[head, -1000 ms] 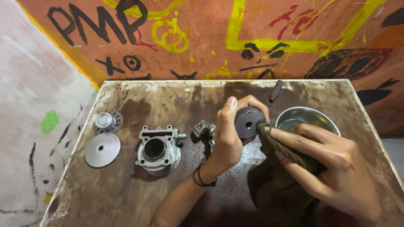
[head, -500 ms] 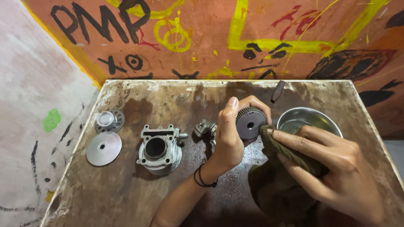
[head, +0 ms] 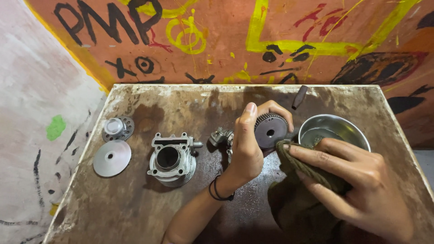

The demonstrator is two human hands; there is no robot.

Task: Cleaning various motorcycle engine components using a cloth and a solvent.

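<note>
Left hand [head: 246, 151]: grip clamped on a toothed gear disc [head: 270, 131], held upright above the counter [head: 135, 203] centre. Right hand [head: 357, 185]: grip closed on an olive rag [head: 303, 169] pressed against the disc's right edge. Metal bowl [head: 334, 129] just right; cylinder block [head: 172, 158] left.

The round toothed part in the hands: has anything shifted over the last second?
Hardly anything. The left hand still grips the toothed wheel, and the right hand still presses the olive rag against its edge. The metal bowl, cylinder block and flat disc lie where they were.
</note>
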